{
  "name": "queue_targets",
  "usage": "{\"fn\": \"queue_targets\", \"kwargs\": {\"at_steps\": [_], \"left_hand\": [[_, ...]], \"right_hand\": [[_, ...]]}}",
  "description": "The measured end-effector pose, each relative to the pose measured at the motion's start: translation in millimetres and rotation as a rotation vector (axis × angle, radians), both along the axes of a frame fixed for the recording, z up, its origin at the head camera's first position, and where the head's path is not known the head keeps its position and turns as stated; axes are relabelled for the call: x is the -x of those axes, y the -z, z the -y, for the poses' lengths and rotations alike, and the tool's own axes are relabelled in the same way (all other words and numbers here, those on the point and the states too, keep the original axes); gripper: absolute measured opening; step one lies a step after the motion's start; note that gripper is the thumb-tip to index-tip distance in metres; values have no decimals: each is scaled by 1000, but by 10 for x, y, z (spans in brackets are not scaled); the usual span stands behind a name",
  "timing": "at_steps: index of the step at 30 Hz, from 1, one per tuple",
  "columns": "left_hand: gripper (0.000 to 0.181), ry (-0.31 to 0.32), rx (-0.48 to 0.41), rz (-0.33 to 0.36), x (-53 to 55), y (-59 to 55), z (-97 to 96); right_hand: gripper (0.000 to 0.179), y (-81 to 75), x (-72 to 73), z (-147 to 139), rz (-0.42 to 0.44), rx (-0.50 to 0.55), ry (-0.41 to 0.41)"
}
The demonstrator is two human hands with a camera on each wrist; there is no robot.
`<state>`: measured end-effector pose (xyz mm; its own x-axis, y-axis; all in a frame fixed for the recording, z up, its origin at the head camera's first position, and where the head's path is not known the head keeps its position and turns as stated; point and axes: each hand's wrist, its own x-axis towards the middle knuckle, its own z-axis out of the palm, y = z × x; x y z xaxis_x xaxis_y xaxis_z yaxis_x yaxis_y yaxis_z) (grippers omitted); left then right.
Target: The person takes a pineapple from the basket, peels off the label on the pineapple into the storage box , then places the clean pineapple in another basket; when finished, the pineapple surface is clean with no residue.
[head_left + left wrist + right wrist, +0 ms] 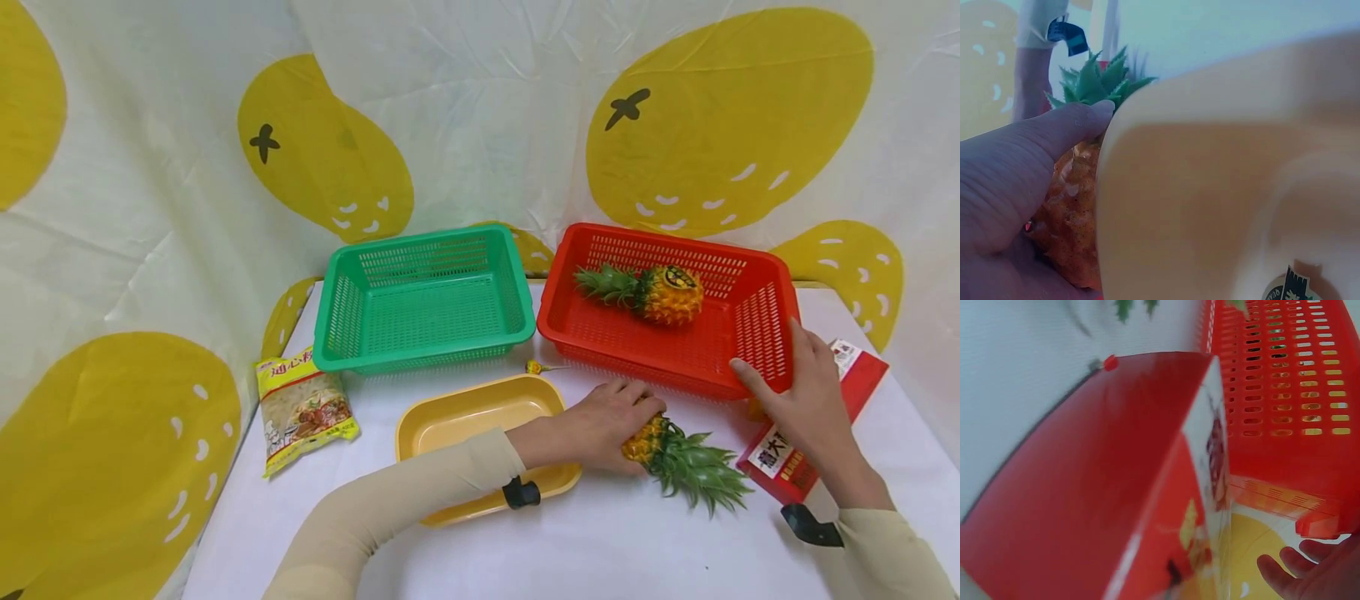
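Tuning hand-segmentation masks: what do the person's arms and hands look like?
Sleeves: long, plain beige, ending near the wrists. A small black piece, possibly the wrist camera, sits by each sleeve end. Left hand and right hand: bare, no gloves.

- yellow bag [307, 412]: "通心" up top, third character's partly covered
- red box [786, 461]: can make out "意大", rest is hidden
- dark label [680, 277] on the pineapple [667, 302] in the basket [630, 354]: too tiny to read, sorry

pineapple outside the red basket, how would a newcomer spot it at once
Find the red basket, then the white tabletop in front of it. There the left hand grips the pineapple, its green leaves spread toward the red box. Unlike the other pineapple, inside the basket, it is held.
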<state>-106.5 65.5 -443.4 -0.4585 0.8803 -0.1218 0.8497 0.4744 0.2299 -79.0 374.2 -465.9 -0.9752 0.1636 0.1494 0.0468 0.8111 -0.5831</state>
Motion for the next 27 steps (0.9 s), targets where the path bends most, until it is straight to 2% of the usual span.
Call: {"fn": "queue_targets", "kwargs": {"at_steps": [12,18,22,27], "left_hand": [[100,14,54,-8,33,-17,-17],[101,15,49,-16,47,-6,-22],[101,14,43,-2,58,-1,-30],[98,18,11,49,74,-11,-24]], "right_hand": [[101,66,-26,21,27,60,59],[100,67,-30,41,30,83,84],[98,72,-32,39,37,91,91],[98,78,-36,36,43,92,89]]}}
